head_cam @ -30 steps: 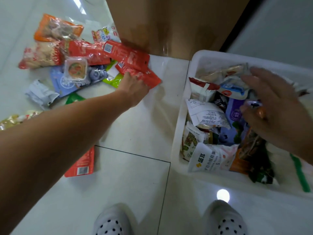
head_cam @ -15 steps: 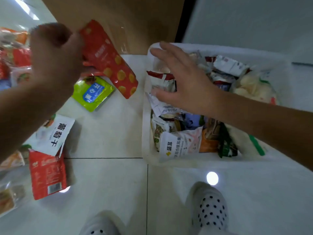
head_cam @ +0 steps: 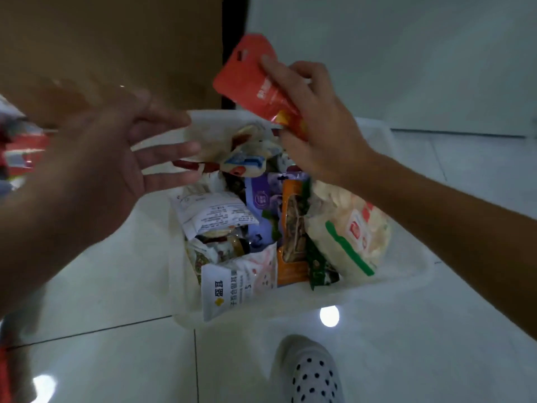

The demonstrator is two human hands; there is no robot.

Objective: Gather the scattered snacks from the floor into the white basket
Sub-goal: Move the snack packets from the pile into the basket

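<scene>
The white basket (head_cam: 406, 280) sits on the tiled floor, packed with several snack packets. My right hand (head_cam: 316, 132) grips a red snack packet (head_cam: 252, 80) above the basket's far end, the packet standing up out of my fingers. My left hand (head_cam: 96, 158) hovers left of the basket, blurred, with fingers spread and nothing in it. A few red packets (head_cam: 20, 152) lie on the floor at the far left edge, partly hidden behind my left hand.
A brown cabinet (head_cam: 116, 48) rises behind the basket on the left. A white spotted slipper (head_cam: 311, 373) stands on the floor tiles just in front of the basket. Another red packet edge (head_cam: 4, 373) shows at the bottom left.
The red packet has passed from my left hand into my right hand above the basket. My left hand has let go and spread its fingers. The view has swung right.
</scene>
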